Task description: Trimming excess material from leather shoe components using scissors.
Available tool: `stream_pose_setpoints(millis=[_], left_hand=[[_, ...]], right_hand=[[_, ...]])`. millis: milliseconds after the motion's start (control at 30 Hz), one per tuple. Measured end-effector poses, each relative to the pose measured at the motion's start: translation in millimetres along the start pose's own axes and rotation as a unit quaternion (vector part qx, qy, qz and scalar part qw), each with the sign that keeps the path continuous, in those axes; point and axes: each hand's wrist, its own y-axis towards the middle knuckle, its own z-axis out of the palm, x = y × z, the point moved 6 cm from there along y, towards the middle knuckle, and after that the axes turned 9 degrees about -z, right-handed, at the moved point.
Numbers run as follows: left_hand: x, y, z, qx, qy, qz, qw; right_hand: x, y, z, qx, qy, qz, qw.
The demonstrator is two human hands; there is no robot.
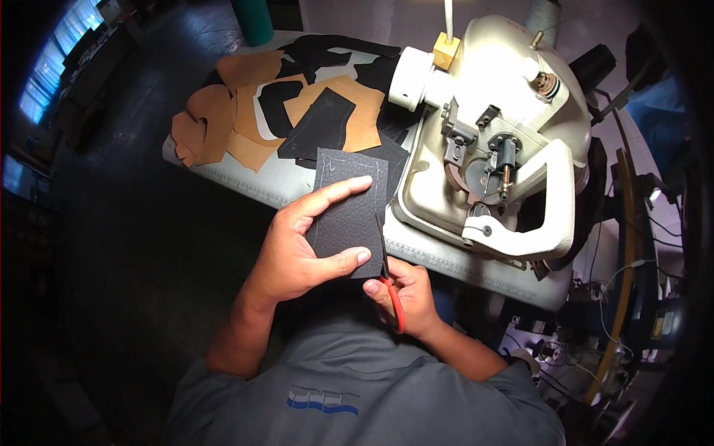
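Note:
A black pebbled leather piece point(348, 212), roughly rectangular with pale marked lines near its edges, is gripped by my left hand point(297, 238). The thumb and index finger lie across its face; the other fingers are behind it. My right hand point(413, 297) holds red-handled scissors point(398, 308) at the piece's lower right corner. Their dark blades run up along its right edge, and I cannot tell how far apart they are. Just beyond the piece, another black leather piece point(321, 123) with pale marked lines lies on the pile.
Tan leather pieces point(253, 152) and black scraps overlap on the pale worktable point(461, 260), whose front edge bears a ruler strip. A cream sewing machine point(491, 111) stands at the right. A dark green cylinder point(253, 21) is behind the table. Cables and a yellow bar point(617, 312) are at far right.

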Motion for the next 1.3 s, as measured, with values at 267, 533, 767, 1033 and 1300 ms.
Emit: stream_pose_setpoints(millis=[267,533,767,1033,1300], left_hand=[[3,1,-4,-0.044,0.003,-0.009,0.999],[5,2,1,-0.054,-0.054,-0.003,0.997],[6,0,7,-0.059,-0.082,-0.010,0.995],[9,-2,9,-0.061,-0.082,-0.002,0.995],[14,-9,15,-0.057,-0.076,-0.021,0.995]], right_hand=[[-7,6,-1,-0.012,0.030,-0.041,0.999],[-10,6,-3,0.007,0.052,-0.017,0.998],[-12,3,-5,0.018,0.052,-0.020,0.998],[-12,-2,-5,-0.006,0.044,0.025,0.999],[-19,3,-7,0.006,0.089,-0.063,0.994]])
